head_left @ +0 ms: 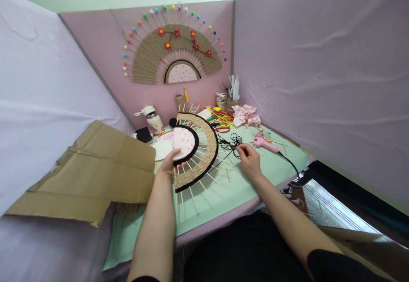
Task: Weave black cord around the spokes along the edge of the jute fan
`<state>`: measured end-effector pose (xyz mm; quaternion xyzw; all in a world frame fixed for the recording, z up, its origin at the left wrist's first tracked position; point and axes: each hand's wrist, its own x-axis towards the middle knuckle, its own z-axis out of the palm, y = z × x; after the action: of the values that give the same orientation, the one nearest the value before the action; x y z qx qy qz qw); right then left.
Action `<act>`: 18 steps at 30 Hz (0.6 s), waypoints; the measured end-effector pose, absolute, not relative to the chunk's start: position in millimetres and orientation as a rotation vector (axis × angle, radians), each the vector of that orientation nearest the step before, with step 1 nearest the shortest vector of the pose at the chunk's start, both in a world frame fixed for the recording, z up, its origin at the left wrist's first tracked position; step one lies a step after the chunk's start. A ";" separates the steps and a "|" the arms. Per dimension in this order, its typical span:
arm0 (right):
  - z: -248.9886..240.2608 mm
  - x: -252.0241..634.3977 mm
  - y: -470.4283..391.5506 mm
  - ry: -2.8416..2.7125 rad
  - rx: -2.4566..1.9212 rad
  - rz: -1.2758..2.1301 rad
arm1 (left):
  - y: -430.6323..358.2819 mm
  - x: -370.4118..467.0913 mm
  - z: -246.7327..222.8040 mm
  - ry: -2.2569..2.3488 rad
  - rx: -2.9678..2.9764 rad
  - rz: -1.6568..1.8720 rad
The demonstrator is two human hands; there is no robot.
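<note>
My left hand grips a half-round fan frame at its polka-dot centre, thumb on the front and the other fingers mostly hidden behind. Thin sticks radiate through the fan's woven straw-coloured band, which has a black border along its outer edge. To the right, my right hand is closed in a pinch on a black cord, which stretches toward the fan's lower right edge. Loose loops of the same cord lie tangled on the table just beyond the fingers. Near this hand rests a pink glue gun.
Cardboard leans at the left. A white bottle, a dark phone-like object, coloured strips and crumpled pink paper sit toward the back. On the rear panel hangs a finished-looking fan with pompoms. The glue gun's cable crosses the right table edge.
</note>
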<state>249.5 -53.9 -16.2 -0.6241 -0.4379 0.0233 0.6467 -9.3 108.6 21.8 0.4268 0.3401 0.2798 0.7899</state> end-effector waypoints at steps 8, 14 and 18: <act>-17.4 251.7 -53.7 -0.956 -1.397 0.173 | 106.0 -4.7 17.9 0.758 0.933 0.619; -20.0 253.4 -52.2 -0.991 -1.414 0.230 | 97.1 5.2 18.0 0.792 0.967 0.600; -19.4 254.7 -52.5 -0.977 -1.416 0.239 | 95.9 7.0 18.3 0.775 1.004 0.586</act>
<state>254.7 -52.5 -19.4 -0.6225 -0.4292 0.1049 0.6460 7.0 95.9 18.3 0.4622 0.3567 0.2699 0.7657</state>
